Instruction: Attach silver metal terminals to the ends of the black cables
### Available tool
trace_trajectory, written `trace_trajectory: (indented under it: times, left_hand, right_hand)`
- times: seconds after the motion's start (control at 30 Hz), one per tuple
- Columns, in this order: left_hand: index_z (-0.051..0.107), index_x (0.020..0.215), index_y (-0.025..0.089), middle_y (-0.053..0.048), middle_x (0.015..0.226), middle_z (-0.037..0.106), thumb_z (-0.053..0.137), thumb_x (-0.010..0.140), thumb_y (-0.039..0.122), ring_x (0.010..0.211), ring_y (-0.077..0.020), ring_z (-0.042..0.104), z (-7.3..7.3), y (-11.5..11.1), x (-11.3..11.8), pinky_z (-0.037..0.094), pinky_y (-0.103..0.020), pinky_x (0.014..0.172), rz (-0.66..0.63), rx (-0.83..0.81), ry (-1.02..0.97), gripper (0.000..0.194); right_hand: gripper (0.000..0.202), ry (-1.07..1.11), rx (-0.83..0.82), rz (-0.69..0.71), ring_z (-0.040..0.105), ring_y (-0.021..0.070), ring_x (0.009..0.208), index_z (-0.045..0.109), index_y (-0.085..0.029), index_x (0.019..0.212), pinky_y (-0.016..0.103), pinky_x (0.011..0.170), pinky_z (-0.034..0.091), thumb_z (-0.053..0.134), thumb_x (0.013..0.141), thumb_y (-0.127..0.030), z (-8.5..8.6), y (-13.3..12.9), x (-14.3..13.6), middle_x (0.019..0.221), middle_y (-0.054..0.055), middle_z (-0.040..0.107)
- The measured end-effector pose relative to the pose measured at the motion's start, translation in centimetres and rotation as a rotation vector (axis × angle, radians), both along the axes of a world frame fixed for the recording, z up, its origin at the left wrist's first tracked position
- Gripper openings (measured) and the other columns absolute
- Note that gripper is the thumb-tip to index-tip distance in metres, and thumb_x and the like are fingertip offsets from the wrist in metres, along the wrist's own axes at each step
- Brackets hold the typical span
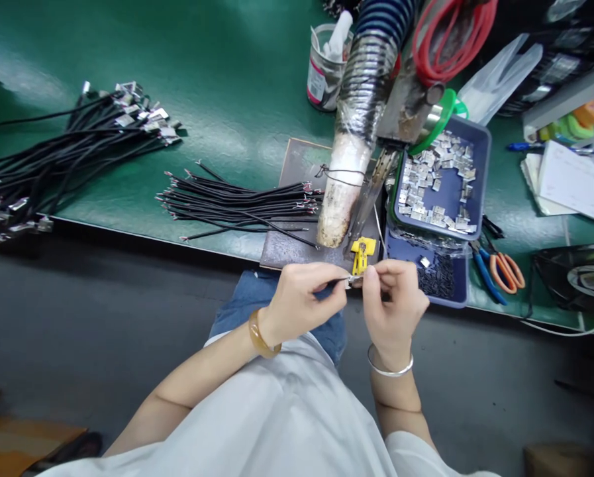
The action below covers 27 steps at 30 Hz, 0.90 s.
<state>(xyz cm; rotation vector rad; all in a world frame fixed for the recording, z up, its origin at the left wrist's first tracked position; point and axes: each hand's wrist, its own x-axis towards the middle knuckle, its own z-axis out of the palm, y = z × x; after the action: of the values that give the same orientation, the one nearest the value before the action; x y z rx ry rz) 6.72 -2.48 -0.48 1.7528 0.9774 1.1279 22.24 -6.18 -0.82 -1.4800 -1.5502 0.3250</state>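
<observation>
My left hand (306, 295), a brown bangle on its wrist, is closed in a pinch on a short black cable (334, 281). Beyond its fingertips a small light-coloured piece shows at the cable's end, just in front of a yellow fixture (360, 256). My right hand (395, 295) is also pinched, its fingertips beside the fixture and close to the cable end; what lies between them is too small to make out. Black cables (237, 202) with stripped wire ends lie in a bundle on the left, partly on a dark board (291, 246).
A wrapped duct (349, 152) comes down just behind the fixture. On the right, a blue tray (483, 172) of metal connector shells stands above a bin (459, 281) of small black parts. Pliers (495, 271) lie beyond. Cables with metal plugs (142, 116) are heaped far left.
</observation>
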Motion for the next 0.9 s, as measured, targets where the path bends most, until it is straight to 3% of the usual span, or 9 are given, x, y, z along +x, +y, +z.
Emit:
trace_trajectory:
  times: [0.1,0.17,0.27,0.33,0.4,0.57,0.7,0.8,0.9]
  left_hand:
    - [0.070,0.078,0.016,0.002,0.060,0.060,0.059,0.081,0.012,0.051,-0.0078,0.045,-0.1,-0.5,-0.3,0.038,-0.019,0.052,0.032,0.161,0.033,0.012]
    - [0.066,0.074,0.015,0.002,0.059,0.055,0.059,0.081,0.014,0.050,-0.0075,0.042,0.0,-0.5,-0.6,0.036,-0.019,0.049,-0.007,-0.011,-0.019,0.010]
    - [0.062,0.074,0.014,0.003,0.057,0.052,0.060,0.084,0.022,0.049,-0.0074,0.041,0.1,-0.3,-1.2,0.034,-0.019,0.047,-0.135,-0.418,-0.160,0.013]
    - [0.062,0.078,0.013,0.002,0.057,0.053,0.061,0.086,0.027,0.050,-0.0081,0.044,0.1,-0.1,-1.5,0.037,-0.020,0.049,-0.202,-0.584,-0.238,0.016]
    - [0.061,0.078,0.013,0.002,0.057,0.055,0.062,0.086,0.029,0.051,-0.0086,0.046,0.1,0.1,-1.7,0.039,-0.020,0.052,-0.231,-0.643,-0.282,0.018]
    - [0.061,0.073,0.013,0.003,0.056,0.052,0.062,0.087,0.026,0.051,-0.0063,0.044,0.2,0.1,-1.9,0.037,-0.018,0.051,-0.291,-0.654,-0.310,0.019]
    - [0.071,0.077,0.010,-0.003,0.068,0.068,0.066,0.082,0.020,0.060,-0.0091,0.057,0.0,0.0,-2.1,0.047,-0.018,0.058,-0.264,-0.620,-0.275,0.012]
    - [0.078,0.080,0.011,-0.008,0.082,0.078,0.068,0.081,0.019,0.072,-0.0146,0.068,-0.4,0.0,-2.1,0.054,-0.021,0.066,-0.180,-0.574,-0.238,0.013]
    - [0.080,0.080,0.012,-0.009,0.084,0.079,0.069,0.082,0.021,0.074,-0.0162,0.070,-0.7,0.2,-2.0,0.055,-0.022,0.066,-0.102,-0.529,-0.237,0.014]
  right_hand:
    - [0.007,0.097,-0.138,0.082,0.056,0.0071,0.050,0.054,-0.022,0.091,0.018,0.048,0.046,0.059,0.097,-0.022,0.6,0.2,0.1,0.068,-0.007,0.059]
    - [0.006,0.043,-0.077,0.138,0.063,0.0095,0.063,0.056,-0.022,0.092,0.021,0.058,0.052,0.059,0.096,-0.018,0.7,0.3,0.1,0.077,-0.003,0.062]
    - [0.014,-0.188,0.131,0.182,0.069,0.0140,0.086,0.061,-0.021,0.097,0.027,0.077,0.057,0.061,0.092,-0.008,0.5,0.2,0.2,0.092,0.002,0.069]
    - [0.021,-0.289,0.241,0.133,0.070,0.0144,0.088,0.064,-0.022,0.099,0.027,0.080,0.057,0.066,0.088,-0.004,0.5,-0.1,0.3,0.095,0.003,0.071]
    - [0.024,-0.303,0.271,0.074,0.069,0.0130,0.082,0.067,-0.023,0.099,0.024,0.074,0.056,0.072,0.085,-0.005,0.7,-0.6,0.4,0.091,0.001,0.070]
    - [0.023,-0.375,0.140,0.162,0.067,0.0120,0.075,0.068,-0.023,0.107,0.023,0.068,0.054,0.069,0.089,-0.009,1.2,-1.3,0.0,0.089,0.001,0.070]
    - [0.011,-0.292,0.064,0.227,0.065,0.0134,0.077,0.064,-0.021,0.093,0.026,0.070,0.054,0.062,0.092,-0.010,1.2,-0.9,0.0,0.084,0.001,0.066]
    - [0.010,-0.108,0.052,0.089,0.063,0.0143,0.075,0.064,-0.021,0.087,0.028,0.069,0.053,0.064,0.091,-0.012,1.1,-0.8,0.4,0.079,-0.001,0.063]
    - [0.011,-0.049,0.181,-0.121,0.063,0.0148,0.070,0.068,-0.022,0.090,0.029,0.063,0.053,0.070,0.087,-0.012,0.8,-0.7,0.6,0.076,-0.002,0.064]
